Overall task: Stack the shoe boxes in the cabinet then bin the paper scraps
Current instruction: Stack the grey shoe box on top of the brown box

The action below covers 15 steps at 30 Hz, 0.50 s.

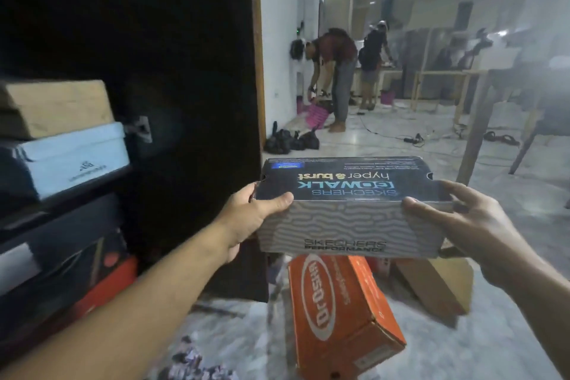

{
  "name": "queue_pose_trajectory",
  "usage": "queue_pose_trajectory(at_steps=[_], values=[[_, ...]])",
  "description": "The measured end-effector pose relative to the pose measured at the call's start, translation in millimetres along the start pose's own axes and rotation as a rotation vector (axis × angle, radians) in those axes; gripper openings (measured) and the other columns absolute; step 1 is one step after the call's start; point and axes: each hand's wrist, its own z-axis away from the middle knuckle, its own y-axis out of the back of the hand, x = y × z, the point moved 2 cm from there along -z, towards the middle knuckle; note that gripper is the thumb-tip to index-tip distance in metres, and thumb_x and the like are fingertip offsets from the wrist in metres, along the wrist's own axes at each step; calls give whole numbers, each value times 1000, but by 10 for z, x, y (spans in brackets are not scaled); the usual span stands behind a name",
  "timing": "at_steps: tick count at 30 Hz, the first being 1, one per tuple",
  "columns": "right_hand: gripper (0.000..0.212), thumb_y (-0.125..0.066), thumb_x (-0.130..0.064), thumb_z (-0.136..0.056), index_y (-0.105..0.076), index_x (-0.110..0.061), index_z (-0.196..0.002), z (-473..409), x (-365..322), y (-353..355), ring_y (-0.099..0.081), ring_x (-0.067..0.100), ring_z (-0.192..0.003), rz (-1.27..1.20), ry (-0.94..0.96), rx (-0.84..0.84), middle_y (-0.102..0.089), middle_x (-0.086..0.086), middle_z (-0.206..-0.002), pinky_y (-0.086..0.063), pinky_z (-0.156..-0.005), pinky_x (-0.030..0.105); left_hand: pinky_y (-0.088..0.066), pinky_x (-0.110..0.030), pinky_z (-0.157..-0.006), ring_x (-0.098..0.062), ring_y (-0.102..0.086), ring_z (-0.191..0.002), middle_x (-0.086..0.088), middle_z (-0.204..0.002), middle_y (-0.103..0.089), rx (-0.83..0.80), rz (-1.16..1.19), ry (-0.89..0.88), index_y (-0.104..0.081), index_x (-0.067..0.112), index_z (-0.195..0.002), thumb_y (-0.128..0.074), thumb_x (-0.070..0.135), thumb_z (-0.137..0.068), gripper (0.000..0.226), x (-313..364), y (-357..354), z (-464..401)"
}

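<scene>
I hold a grey and dark blue Skechers shoe box [348,213] in the air in front of me. My left hand [256,216] grips its left end, thumb on the lid. My right hand [456,225] grips its right end the same way. To the left stands the dark cabinet [185,71] with a stack of shoe boxes inside: a brown box [58,108] on top, a white and blue box [71,160] below, then black and red boxes [61,262]. An orange shoe box [336,311] and a brown cardboard box [438,284] lie on the floor below. Paper scraps [191,361] lie at the bottom.
The open cabinet door's wooden edge [257,49] rises in the middle. Black bags [290,140] sit at the wall. Two people [339,71] work further back. A wooden table leg [475,133] and cables [413,139] are on the right of the marble floor.
</scene>
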Motion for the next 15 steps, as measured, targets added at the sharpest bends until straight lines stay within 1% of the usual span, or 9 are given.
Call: queue_pose_trajectory(at_steps=[2,5,6,8,9,11,13,14,15], values=[[98,-83,-53,-48,-53,-28,-138,-60,-177,-269,-69,13,-87,-30,50,-36,-69,-8,-102,-61,-68,46,-50,-44,-98,-15,-69,-101,9,-103,-75,81,-21,-13,-69,29,-108,-83,39,-70,41,143,337,48],[79,-85,-34,-64,-54,-27,-137,-100,-427,-654,-68,0,-59,-128,89,-97,-67,-18,-80,-55,-42,27,-48,-46,-99,-17,-69,-100,8,-98,-76,193,-42,-26,-70,28,-105,-84,35,-69,40,395,855,151],[79,-84,-33,-64,-54,-28,-137,-116,-502,-783,-68,0,-57,-143,103,-121,-69,-17,-80,-54,-41,25,-48,-46,-99,-19,-69,-99,7,-96,-77,235,-38,-35,-70,26,-104,-84,32,-69,37,481,1029,188],[85,-84,-38,-57,-53,-31,-137,-121,-674,-1062,-70,2,-64,-159,144,-193,-72,-13,-86,-57,-46,30,-47,-46,-97,-21,-68,-101,5,-95,-77,326,-35,-67,-70,23,-102,-85,28,-68,37,648,1401,246],[87,-83,-39,-56,-53,-31,-137,-117,-763,-1199,-71,5,-68,-175,164,-223,-73,-11,-89,-59,-50,34,-47,-46,-96,-23,-68,-102,3,-97,-77,365,-33,-88,-70,23,-104,-86,29,-65,42,734,1560,275],[84,-83,-36,-59,-53,-27,-137,-123,-946,-1464,-72,11,-74,-212,206,-271,-74,-8,-87,-60,-57,39,-51,-40,-86,-24,-67,-100,-2,-100,-75,460,-21,-136,-67,17,-111,-90,32,-53,64,922,1867,318],[79,-83,-32,-65,-54,-20,-137,-145,-1145,-1730,-73,12,-74,-235,254,-316,-74,-6,-84,-60,-56,39,-47,-32,-70,-23,-65,-95,-9,-105,-69,550,11,-172,-60,6,-117,-90,37,-42,86,1108,2138,351],[78,-83,-31,-66,-54,-18,-137,-160,-1247,-1854,-73,11,-71,-251,273,-327,-73,-6,-83,-60,-55,37,-45,-30,-65,-22,-65,-90,-10,-104,-68,583,18,-182,-59,4,-113,-89,37,-45,81,1198,2278,347],[77,-83,-30,-67,-53,-17,-137,-181,-1350,-1971,-73,11,-68,-269,289,-334,-72,-6,-82,-60,-53,36,-45,-27,-59,-20,-66,-80,-9,-97,-69,616,13,-190,-59,6,-104,-89,33,-53,65,1300,2408,339]])
